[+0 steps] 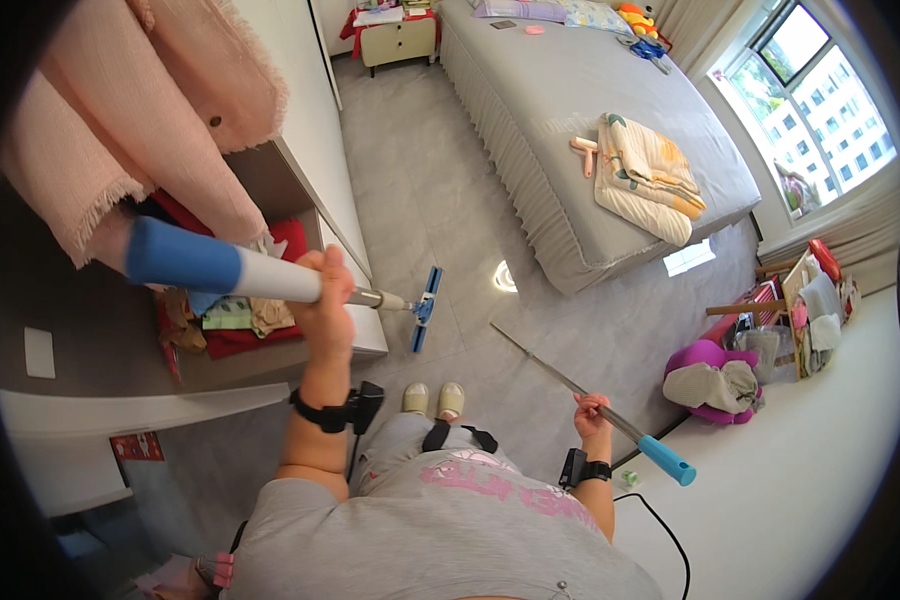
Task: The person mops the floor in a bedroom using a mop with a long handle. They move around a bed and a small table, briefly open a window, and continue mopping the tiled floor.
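My left hand (330,300) is closed round the pole of a mop (280,278) with a thick blue-and-white grip. Its narrow blue head (428,310) is down at the floor, ahead of my feet. Lower right, my right hand (592,412) grips a metal pole (560,378) with a teal handle end (667,460). That pole slants away from me, and its thin tip shows no head. Dark straps with small black devices sit on both my wrists.
On the left, pink clothes (140,120) hang over an open cabinet with folded items. A grey-covered bed (530,90) carries a folded quilt (650,175). Right of me are a purple stool (712,375) with a cloth, a loaded rack (815,310) and a black cable (678,540).
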Tool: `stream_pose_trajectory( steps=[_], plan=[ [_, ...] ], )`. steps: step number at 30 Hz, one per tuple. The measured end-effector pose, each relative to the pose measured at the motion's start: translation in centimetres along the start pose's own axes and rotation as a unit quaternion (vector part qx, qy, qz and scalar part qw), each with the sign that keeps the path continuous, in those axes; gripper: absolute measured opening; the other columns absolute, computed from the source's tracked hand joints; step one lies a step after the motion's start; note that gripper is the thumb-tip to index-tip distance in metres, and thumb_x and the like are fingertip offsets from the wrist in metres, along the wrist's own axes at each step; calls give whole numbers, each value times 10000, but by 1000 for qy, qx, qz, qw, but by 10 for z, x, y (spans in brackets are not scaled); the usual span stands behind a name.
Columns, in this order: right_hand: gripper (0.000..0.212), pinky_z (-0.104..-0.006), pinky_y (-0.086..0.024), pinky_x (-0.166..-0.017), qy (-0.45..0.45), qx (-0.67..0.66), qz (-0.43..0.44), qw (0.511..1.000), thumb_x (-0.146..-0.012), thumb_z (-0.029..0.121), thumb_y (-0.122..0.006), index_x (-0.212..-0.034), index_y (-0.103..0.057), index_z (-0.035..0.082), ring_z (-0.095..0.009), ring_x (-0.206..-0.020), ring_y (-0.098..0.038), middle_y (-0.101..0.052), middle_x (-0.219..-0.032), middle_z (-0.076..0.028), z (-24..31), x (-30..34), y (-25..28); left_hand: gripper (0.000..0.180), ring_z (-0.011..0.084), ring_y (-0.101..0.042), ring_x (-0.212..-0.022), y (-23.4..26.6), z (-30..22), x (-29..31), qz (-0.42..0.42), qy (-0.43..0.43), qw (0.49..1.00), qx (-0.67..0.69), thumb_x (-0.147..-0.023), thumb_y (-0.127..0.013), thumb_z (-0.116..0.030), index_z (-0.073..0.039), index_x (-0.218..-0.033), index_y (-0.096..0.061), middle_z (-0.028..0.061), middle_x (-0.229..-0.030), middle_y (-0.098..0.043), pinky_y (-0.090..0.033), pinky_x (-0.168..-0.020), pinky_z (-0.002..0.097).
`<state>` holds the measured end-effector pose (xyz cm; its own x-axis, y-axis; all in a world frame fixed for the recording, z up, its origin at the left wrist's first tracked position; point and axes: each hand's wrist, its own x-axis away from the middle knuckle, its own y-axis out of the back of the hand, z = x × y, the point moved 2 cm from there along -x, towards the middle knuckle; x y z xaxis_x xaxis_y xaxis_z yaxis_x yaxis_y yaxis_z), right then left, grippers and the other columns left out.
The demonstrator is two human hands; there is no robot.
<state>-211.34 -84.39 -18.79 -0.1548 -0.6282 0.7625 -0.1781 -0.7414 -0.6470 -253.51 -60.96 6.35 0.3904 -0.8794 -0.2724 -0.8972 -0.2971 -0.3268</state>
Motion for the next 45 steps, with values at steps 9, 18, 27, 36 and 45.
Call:
stream_pose_trajectory(
  steps=[9, 18, 27, 36, 45],
  plan=[
    [557, -174, -395, -395, -86, 71, -72, 991, -806, 34, -480, -1199, -128, -147, -88, -466, -473, -475, -597, -14, 12, -31, -43, 235, 73, -225, -356, 35, -70, 35, 160, 30, 984, 65, -830, -428, -61, -78, -613, -338, -23, -429, -287, -215, -363, 233],
    [544, -180, -394, -390, -96, 106, -85, 986, -778, 5, -523, -1144, -170, -188, -94, -470, -484, -482, -599, -19, 18, -42, -66, 282, 75, -246, -342, 109, -80, 50, 220, 119, 968, 22, -811, -472, -91, -86, -569, -327, -21, -414, -313, -228, -351, 225],
    [649, -176, -381, -381, -103, 116, -95, 983, -762, -19, -516, -1220, -75, -149, -95, -448, -473, -469, -580, -14, 16, -43, -72, 292, 57, -243, -339, 186, -43, 32, 232, 181, 955, 36, -837, -519, -146, -83, -615, -340, -19, -427, -327, -229, -342, 209],
    [165, -187, -388, -371, -81, 165, -84, 979, -726, -17, -504, -747, -342, 11, -97, -443, -482, -468, -538, -8, 0, -61, -61, 288, 129, -468, -607, 286, -18, 3, -157, 58, 960, -226, -844, -559, -307, -43, -764, -476, 33, -648, -486, -369, -585, 264],
    [87, -177, -376, -360, -53, 224, -127, 965, -771, 10, -470, -707, -420, -21, -80, -426, -462, -452, -530, -11, -77, -43, -94, 672, 354, -569, -816, 262, -14, 22, -75, 263, 600, -752, -822, -395, -596, 47, -856, -583, 209, -840, -595, -448, -700, 403]
  ],
)
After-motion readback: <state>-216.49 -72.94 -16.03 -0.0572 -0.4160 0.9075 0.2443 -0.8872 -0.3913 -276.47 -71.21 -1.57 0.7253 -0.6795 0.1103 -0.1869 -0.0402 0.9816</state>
